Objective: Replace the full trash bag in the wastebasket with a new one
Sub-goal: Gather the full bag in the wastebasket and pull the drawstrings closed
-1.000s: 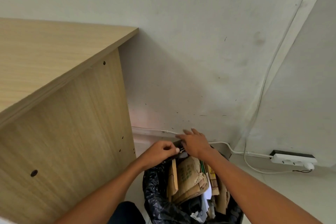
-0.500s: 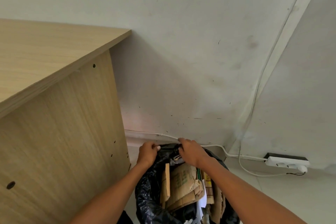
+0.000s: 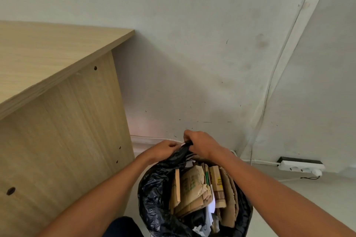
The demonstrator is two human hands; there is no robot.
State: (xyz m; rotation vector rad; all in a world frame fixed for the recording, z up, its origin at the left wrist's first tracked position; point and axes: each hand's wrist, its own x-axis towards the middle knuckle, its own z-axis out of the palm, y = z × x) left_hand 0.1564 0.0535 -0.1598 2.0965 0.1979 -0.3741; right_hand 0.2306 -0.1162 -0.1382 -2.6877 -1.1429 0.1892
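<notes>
**Both hands gather the far edge of the full bag**

At the bottom centre of the frame the black trash bag (image 3: pixel 154 198) stands open. It is packed with flattened cardboard (image 3: pixel 194 188) and paper that rise to its mouth. The wastebasket itself cannot be made out, because the plastic hides whatever holds it.

Both forearms reach over the load to the bag's far side. There the left hand (image 3: pixel 163 148) pinches the plastic edge between thumb and fingers. The right hand (image 3: pixel 202 144), just beside it, has its fingers curled round a bunched fold of the same edge. The hands sit close together with the plastic drawn up between them. That reads as collecting the rim into a neck so the bag can be closed or lifted without spilling the cardboard. The near edge looks slack and ungathered.

Beyond the hands a white cable (image 3: pixel 154 137) runs along the foot of the wall (image 3: pixel 192 44). It leads toward a power strip (image 3: pixel 300 167) on the floor at the right edge. A wooden worktop (image 3: pixel 48 54) and its side panel fill the left of the frame, close beside the bag. No fresh bag is in view.
</notes>
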